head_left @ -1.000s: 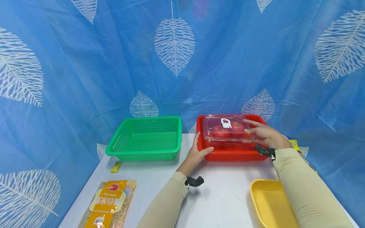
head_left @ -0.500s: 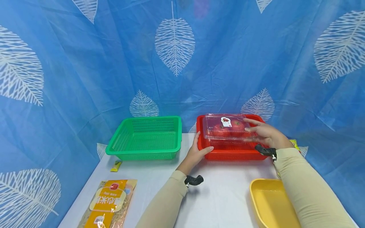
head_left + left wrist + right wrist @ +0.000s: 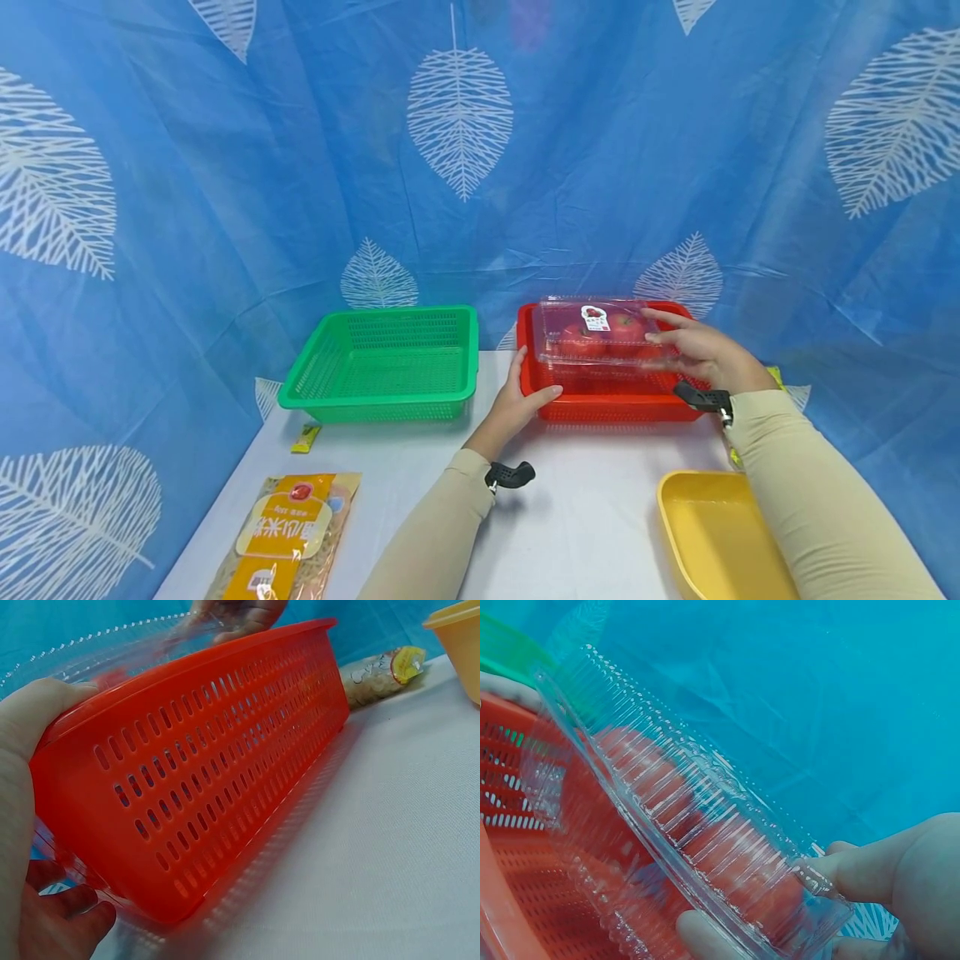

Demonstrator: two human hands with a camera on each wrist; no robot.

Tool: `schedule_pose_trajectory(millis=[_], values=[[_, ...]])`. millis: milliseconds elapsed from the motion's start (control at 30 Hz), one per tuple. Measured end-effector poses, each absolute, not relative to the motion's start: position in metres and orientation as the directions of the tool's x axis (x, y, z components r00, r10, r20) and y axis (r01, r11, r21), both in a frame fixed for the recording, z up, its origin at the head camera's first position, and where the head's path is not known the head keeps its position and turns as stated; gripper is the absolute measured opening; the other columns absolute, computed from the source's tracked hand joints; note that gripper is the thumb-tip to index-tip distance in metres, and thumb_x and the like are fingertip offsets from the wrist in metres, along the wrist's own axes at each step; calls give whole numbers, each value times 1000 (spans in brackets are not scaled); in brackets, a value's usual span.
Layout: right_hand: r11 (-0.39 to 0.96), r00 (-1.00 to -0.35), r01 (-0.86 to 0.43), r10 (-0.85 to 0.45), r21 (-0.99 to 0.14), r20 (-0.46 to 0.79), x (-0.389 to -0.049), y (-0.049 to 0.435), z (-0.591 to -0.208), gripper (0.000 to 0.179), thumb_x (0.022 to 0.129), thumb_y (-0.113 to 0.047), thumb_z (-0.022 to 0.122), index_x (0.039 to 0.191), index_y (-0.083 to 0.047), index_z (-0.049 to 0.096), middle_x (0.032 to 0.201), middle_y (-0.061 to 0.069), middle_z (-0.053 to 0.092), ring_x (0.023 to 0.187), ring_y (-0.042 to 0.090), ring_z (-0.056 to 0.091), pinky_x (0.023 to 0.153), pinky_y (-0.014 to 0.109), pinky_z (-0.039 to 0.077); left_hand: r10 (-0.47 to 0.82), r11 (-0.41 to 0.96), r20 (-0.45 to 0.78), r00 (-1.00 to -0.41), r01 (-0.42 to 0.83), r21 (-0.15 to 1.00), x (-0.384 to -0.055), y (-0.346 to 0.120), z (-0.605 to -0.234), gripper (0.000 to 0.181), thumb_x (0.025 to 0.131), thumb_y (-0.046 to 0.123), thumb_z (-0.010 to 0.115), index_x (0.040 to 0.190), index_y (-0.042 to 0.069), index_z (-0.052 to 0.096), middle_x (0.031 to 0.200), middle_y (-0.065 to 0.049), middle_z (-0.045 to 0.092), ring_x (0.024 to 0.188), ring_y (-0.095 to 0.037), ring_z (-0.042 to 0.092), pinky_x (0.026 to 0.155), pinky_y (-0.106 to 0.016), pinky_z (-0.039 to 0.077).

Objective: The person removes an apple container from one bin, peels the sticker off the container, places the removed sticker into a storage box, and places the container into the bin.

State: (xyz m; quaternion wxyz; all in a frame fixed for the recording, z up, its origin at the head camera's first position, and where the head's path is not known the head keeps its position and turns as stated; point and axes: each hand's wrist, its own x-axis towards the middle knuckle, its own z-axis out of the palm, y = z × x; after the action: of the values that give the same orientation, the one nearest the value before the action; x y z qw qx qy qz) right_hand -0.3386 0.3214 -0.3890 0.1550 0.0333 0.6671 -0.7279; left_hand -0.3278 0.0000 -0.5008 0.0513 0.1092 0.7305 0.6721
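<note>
My right hand (image 3: 701,354) grips the right end of a clear plastic box of tomatoes (image 3: 626,329) with a white label on its lid. Its thumb and fingers pinch that end in the right wrist view, where the box (image 3: 682,825) is tilted and red tomatoes show through. Below the box is a red perforated basket (image 3: 615,410). My left hand (image 3: 513,410) holds the basket's left front corner. The left wrist view shows its thumb over the rim of the basket (image 3: 195,765) and its fingers curled against the side.
A green basket (image 3: 382,407) stands on the left, with a small yellow packet (image 3: 305,438) before it. An orange-and-clear noodle bag (image 3: 285,533) lies at front left. A yellow tray (image 3: 712,533) sits at front right, partly behind my right arm. Another bag (image 3: 379,677) lies beside the red basket.
The tomato box has risen slightly above the red basket, together with my right hand. My left hand stays on the basket's corner.
</note>
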Motion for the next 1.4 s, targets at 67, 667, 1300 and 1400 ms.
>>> schedule_pose_trajectory(millis=[67,667,1300,1400], values=[[-69,-949,274,-182,-959,-258,-338,321,-389,71,110,-3,51,171,-20,18,174,15,-13,153,48,10,107,63,41,230,67,72,-970,90,994,-328,-1,-501,104,89,38,85,169,33,20,152,-2,49,139,-28,47,97,-49,55],[-61,-953,254,-185,-965,-239,-331,317,-383,70,111,-5,52,170,-19,18,173,17,-9,154,47,8,103,60,46,228,87,67,-971,89,992,-330,-1,-503,101,90,36,84,169,32,21,151,-2,51,137,-27,49,97,-48,56],[-65,-955,231,-205,-971,-213,-323,314,-376,70,111,-5,52,170,-17,17,173,18,-11,153,51,8,105,62,44,228,140,55,-972,89,986,-331,0,-500,103,89,39,85,169,31,19,151,-2,51,137,-28,50,96,-48,56],[-68,-955,236,-199,-969,-219,-322,312,-375,71,110,-6,53,170,-17,17,173,20,-7,153,52,11,105,61,44,231,139,54,-971,88,986,-331,-1,-500,103,89,39,85,169,31,20,151,-1,51,137,-27,50,96,-48,56]])
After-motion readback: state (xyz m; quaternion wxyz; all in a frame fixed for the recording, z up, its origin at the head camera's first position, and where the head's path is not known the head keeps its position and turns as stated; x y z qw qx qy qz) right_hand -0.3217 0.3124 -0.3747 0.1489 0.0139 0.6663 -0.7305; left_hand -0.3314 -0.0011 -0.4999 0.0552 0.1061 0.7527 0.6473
